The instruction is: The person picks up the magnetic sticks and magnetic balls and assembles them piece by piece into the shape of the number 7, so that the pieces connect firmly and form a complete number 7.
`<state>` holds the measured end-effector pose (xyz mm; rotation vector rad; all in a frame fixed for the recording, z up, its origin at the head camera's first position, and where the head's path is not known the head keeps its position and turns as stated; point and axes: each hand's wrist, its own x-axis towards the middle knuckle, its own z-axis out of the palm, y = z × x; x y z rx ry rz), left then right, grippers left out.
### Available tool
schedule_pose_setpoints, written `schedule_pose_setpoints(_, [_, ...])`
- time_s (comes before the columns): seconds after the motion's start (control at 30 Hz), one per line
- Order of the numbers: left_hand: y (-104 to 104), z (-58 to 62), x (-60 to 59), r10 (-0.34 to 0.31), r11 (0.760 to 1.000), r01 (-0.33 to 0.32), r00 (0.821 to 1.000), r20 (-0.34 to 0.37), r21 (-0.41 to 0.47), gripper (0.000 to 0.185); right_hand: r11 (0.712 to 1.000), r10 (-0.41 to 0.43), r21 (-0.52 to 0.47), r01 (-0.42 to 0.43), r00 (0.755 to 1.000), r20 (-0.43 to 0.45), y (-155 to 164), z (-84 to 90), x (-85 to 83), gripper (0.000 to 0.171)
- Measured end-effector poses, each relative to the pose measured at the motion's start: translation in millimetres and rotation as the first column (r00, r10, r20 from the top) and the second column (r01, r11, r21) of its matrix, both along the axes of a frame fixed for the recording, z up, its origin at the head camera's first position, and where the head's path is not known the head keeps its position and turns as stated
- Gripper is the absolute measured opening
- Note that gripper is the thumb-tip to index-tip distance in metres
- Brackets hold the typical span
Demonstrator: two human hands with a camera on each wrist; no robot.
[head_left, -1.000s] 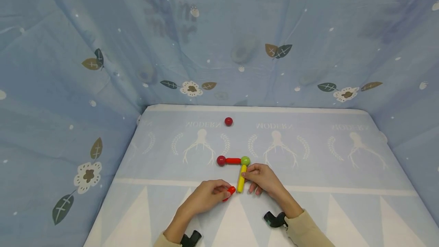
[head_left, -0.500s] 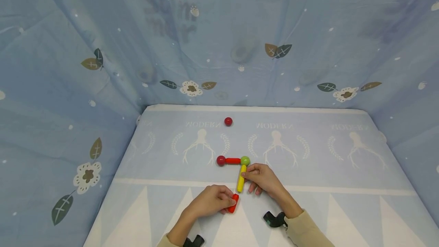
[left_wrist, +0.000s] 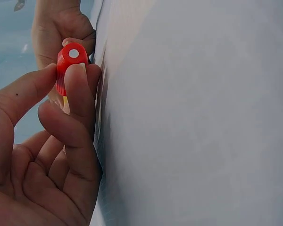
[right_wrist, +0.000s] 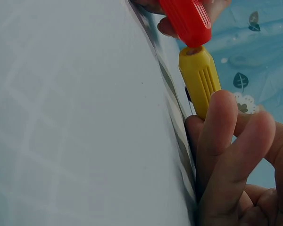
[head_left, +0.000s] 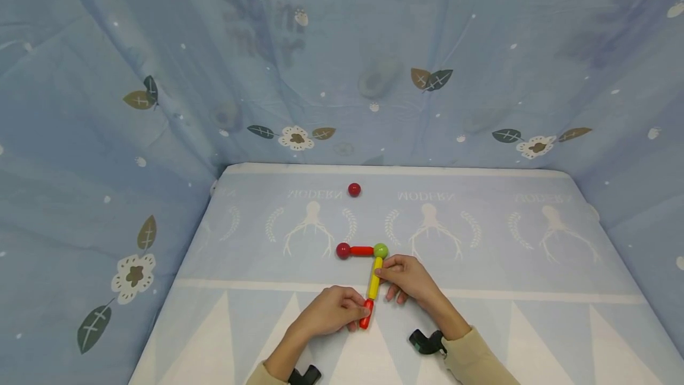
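My left hand (head_left: 333, 312) pinches a red magnetic rod (head_left: 366, 314) between thumb and fingers. Its upper end meets the lower end of a yellow magnetic rod (head_left: 376, 278), which my right hand (head_left: 408, 278) pinches from the right side. In the right wrist view the red rod (right_wrist: 188, 21) and the yellow rod (right_wrist: 198, 77) touch at a slight angle. A round metal tip (left_wrist: 73, 53) shows on the red rod's near end in the left wrist view. The yellow rod's far end joins a green ball (head_left: 380, 251), linked by another red rod (head_left: 362, 251) to a dark red ball (head_left: 343, 251).
A loose dark red ball (head_left: 354, 189) lies toward the back of the patterned table (head_left: 481, 266). Blue printed cloth (head_left: 342, 64) hangs behind and at both sides. Black wrist mounts (head_left: 426, 342) sit at the person's wrists.
The left hand has turned the red rod and moved it slightly down and right, then up against the yellow rod's lower end. My right hand stays in place.
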<state>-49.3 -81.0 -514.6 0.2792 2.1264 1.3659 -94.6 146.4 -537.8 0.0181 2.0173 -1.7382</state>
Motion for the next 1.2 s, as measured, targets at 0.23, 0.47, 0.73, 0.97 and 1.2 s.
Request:
schedule_pose_setpoints(0.23, [2.1, -1.2, -1.5, 0.005, 1.0, -0.005, 1.0, -0.006, 0.003, 0.015, 1.0, 0.002, -0.005, -0.002, 1.0, 0.002, 0.3, -1.8, -0.8, 0.036])
schedule_pose_setpoints(0.47, [2.2, -2.2, -0.7, 0.01, 1.0, -0.01, 1.0, -0.01, -0.001, 0.014, 1.0, 0.004, -0.001, -0.004, 1.0, 0.001, 0.0, -1.0, -0.9, 0.036])
schedule_pose_setpoints(0.73, [2.4, -0.4, 1.2, -0.03, 0.999, 0.029, 0.998, -0.054, -0.023, 0.01, 1.0, 0.001, 0.003, -0.002, 1.0, 0.006, 0.2, -1.3, -1.0, 0.036])
schedule_pose_setpoints(0.97, [0.6, 3.4, 1.9, -0.06, 0.998, 0.056, 0.992, -0.111, -0.038, 0.01, 1.0, 0.002, 0.001, -0.002, 1.0, 0.002, 0.1, -1.2, -0.7, 0.036])
schedule_pose_setpoints(1.2, [-4.1, 7.9, -2.3, -0.175, 0.962, 0.089, 0.927, -0.332, -0.257, 0.012, 1.0, -0.002, 0.01, 0.002, 1.0, 0.003, 0.2, -3.9, -1.3, 0.036])
